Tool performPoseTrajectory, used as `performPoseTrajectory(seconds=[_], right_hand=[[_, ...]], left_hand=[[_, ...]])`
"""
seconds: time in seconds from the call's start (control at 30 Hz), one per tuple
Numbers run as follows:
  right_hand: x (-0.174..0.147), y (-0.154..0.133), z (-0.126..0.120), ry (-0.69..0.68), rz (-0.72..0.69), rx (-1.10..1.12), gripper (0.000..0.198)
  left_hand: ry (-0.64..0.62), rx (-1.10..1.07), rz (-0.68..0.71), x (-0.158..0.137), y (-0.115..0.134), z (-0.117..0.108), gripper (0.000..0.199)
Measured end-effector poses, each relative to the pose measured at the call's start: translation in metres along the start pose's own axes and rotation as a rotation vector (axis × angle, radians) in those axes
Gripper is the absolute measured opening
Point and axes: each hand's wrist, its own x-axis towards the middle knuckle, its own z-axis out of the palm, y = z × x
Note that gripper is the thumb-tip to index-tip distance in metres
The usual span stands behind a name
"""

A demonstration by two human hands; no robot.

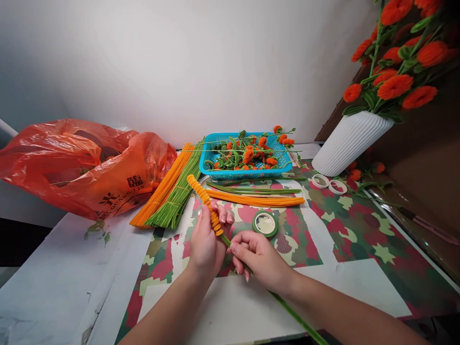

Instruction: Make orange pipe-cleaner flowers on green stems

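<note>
My left hand (207,239) is closed around an orange pipe-cleaner coil (203,195), whose ridged tip leans up and to the left past the thumb. From the coil's lower end a green pipe-cleaner stem (293,314) runs down to the right, under my right forearm. My right hand (257,258) pinches this stem just below the coil. Part of the stem is hidden behind the right fingers. Just beyond the right hand, a roll of green tape (265,224) lies flat on the table.
Orange pipe cleaners (165,187) and green pipe cleaners (179,191) lie bundled beside a red plastic bag (97,167). Behind my hands stands a blue basket (247,175) of orange flowers. Loose orange strips (258,198) lie before it. A white vase (350,141) and white tape rolls (319,180) are at right.
</note>
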Motion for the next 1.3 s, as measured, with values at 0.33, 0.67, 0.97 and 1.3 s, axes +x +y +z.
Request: performPoseTrajectory(seconds=[0.33,0.67,0.97,1.3], right_hand=[[0.002,-0.003,-0.002,0.061,-0.037,0.048,0.042],[-0.002,-0.006,-0.009,-0.047,0.039,-0.003,0.040],[-0.002,-0.002,-0.002,-0.013,0.015,0.003,0.039],[0.000,-0.003,-0.005,-0.014,0.057,0.031,0.038]], left_hand=[[-0.048,0.028,-0.097,-0.010,-0.010,0.003,0.036],[0.027,0.147,0.061,-0.002,0.000,-0.002,0.027],[-0.004,0.068,-0.085,-0.007,-0.003,0.004,0.031],[-0.013,0.145,-0.011,-0.007,-0.003,0.003,0.032]])
